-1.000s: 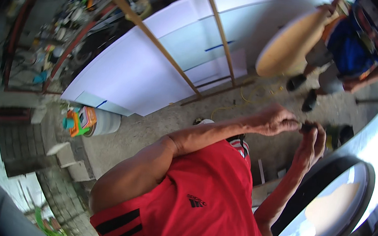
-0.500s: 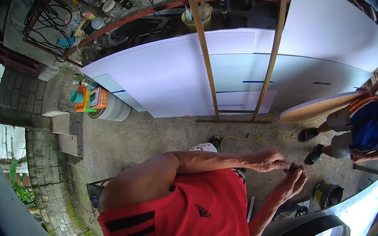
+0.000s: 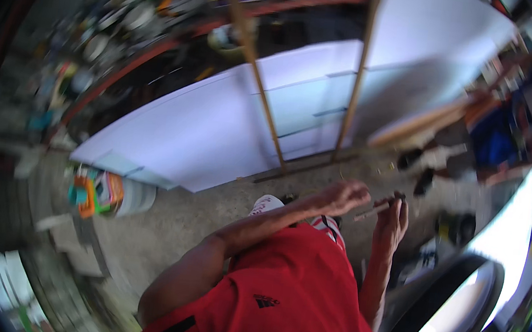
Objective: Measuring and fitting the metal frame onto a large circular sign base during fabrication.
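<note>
My left hand (image 3: 344, 198) is in front of my body, blurred, its fingers bunched together. Whatever may be in them is too small to make out. A short gap separates it from my right hand (image 3: 393, 221), which is raised with its fingers pinched. Between those fingertips is a thin pale stick-like piece (image 3: 372, 211) with a dark part at the fingertips. The pale end points toward my left hand. Its exact kind is too blurred to tell.
Large white panels (image 3: 165, 128) lean behind two upright wooden strips, below a cluttered shelf. A white bucket (image 3: 138, 197) with colourful plastic items stands left. At right are another person (image 3: 513, 128), a dark bucket (image 3: 456, 227) and a large black-rimmed round object (image 3: 493, 303).
My hands have come apart, the left moving leftward. The pale piece now shows at my right fingers. The whole view has shifted and blurred, and the other person's arms and legs have moved.
</note>
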A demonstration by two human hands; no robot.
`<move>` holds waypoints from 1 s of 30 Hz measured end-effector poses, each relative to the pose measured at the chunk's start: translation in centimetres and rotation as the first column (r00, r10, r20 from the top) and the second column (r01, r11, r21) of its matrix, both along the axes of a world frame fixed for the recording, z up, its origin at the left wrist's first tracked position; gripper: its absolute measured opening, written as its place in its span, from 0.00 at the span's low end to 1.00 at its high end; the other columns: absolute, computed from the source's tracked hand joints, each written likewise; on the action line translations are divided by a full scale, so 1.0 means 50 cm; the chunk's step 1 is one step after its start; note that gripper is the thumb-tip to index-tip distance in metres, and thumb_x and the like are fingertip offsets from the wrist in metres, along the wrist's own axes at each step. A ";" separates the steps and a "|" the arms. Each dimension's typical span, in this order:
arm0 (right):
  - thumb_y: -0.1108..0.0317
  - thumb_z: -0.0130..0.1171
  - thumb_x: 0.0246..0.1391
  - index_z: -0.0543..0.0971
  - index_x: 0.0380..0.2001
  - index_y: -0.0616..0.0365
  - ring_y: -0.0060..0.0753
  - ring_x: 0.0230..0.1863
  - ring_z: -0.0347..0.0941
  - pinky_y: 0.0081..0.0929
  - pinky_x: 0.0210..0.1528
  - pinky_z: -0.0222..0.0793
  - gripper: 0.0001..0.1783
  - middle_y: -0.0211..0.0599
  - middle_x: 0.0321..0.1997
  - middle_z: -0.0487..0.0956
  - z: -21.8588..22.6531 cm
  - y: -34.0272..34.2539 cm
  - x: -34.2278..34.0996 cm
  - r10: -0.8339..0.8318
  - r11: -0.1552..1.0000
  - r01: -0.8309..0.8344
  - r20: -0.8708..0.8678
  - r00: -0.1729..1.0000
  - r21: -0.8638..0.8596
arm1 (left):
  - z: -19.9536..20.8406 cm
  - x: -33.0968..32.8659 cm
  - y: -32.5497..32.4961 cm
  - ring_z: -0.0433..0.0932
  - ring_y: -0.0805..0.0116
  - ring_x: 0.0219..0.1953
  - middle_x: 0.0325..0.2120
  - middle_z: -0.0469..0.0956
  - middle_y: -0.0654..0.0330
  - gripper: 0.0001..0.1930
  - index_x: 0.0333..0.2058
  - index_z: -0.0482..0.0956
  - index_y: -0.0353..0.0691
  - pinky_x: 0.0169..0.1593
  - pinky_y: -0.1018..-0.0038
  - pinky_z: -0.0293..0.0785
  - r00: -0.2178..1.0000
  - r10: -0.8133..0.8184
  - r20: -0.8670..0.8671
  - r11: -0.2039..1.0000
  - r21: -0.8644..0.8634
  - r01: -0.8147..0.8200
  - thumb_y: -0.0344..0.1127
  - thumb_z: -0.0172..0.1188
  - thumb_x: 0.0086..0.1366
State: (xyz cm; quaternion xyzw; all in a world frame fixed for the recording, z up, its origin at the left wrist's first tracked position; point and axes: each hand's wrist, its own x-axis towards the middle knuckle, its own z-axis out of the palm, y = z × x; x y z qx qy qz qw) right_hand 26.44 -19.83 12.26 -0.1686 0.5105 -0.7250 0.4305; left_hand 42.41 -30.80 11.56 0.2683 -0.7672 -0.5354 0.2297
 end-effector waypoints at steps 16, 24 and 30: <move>0.68 0.56 0.54 0.75 0.53 0.53 0.50 0.48 0.73 0.44 0.50 0.67 0.21 0.45 0.45 0.76 -0.316 0.822 -0.235 0.127 -0.083 0.700 -0.690 0.713 0.709 | -0.254 -0.213 -0.014 0.74 0.74 0.22 0.18 0.77 0.61 0.14 0.40 0.81 0.33 0.29 0.73 0.71 0.786 -0.336 0.519 0.940 0.136 0.312 0.35 0.64 0.57; 0.67 0.52 0.56 0.70 0.57 0.51 0.55 0.53 0.67 0.47 0.52 0.64 0.23 0.48 0.48 0.73 -0.391 0.919 -0.248 0.070 -0.283 0.599 -0.606 0.792 0.749 | -0.362 -0.483 0.008 0.81 0.60 0.35 0.35 0.81 0.50 0.14 0.43 0.80 0.33 0.42 0.69 0.76 0.619 -0.397 0.677 0.869 0.061 0.490 0.31 0.59 0.59; 0.66 0.54 0.55 0.71 0.56 0.56 0.57 0.50 0.69 0.46 0.50 0.65 0.24 0.52 0.47 0.73 -0.388 0.938 -0.261 -0.035 -0.167 0.592 -0.604 0.796 0.789 | -0.392 -0.718 0.069 0.82 0.58 0.37 0.36 0.81 0.48 0.15 0.43 0.80 0.32 0.44 0.68 0.75 0.593 -0.482 0.645 0.798 0.044 0.601 0.32 0.60 0.57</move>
